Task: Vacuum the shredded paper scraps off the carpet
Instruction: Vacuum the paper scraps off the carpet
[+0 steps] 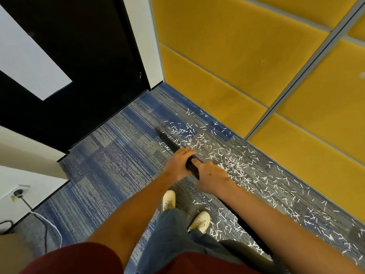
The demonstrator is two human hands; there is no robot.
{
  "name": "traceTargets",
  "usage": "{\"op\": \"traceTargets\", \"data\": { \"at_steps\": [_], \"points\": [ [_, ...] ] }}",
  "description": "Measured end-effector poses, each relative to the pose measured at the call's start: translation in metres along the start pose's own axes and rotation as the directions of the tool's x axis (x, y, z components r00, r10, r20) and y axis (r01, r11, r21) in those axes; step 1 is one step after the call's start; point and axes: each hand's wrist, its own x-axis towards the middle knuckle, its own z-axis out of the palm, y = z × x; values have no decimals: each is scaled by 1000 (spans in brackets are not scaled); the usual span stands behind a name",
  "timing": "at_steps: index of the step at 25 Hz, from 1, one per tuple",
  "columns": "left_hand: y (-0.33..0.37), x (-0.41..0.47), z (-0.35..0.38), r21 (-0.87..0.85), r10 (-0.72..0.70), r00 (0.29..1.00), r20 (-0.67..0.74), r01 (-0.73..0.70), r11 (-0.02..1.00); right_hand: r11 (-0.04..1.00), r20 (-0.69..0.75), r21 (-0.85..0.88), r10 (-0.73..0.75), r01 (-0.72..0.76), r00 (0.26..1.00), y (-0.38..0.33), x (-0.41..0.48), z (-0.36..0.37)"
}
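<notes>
White paper scraps (233, 163) strewn over blue-grey carpet (118, 155), thick band along yellow wall panels (237, 56), running from nozzle back past white shoes (169, 199). Black vacuum wand (169, 144) angled down, tip at carpet on far edge of scrap patch. Left hand (178, 164) wrapped over wand, right hand (212, 177) gripping just behind it, hands close together. Black door (79, 56) far left. Wall outlet (18, 191) lower left, cable plugged in.

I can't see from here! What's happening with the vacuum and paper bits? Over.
Left hand and right hand gripping wand. Nozzle tip at edge of paper scraps, plenty left on carpet. Nothing blocking.
</notes>
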Motion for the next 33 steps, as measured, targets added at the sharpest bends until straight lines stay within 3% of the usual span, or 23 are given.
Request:
{"op": "traceTargets", "data": {
  "at_steps": [3,8,12,20,33],
  "points": [
    [9,-2,4,-34,140,990,23,-139,990,1000,-2,-19,15,-15,1000,4,-5,2],
    [2,2,3,0,192,979,71,-192,981,997,-2,-83,3,-3,1000,1,-7,3],
    [-6,4,-2,4,199,976,91,-200,980,1000,44,25,11,-12,999,0,-8,1],
    [3,19,-7,-55,269,960,81,-265,963,990,-47,120,78,-71,996,3,-7,0],
    [117,48,57,-58,362,924,123,-357,932,975,-151,130,197,-178,969,113,-49,12]
  ]
}}
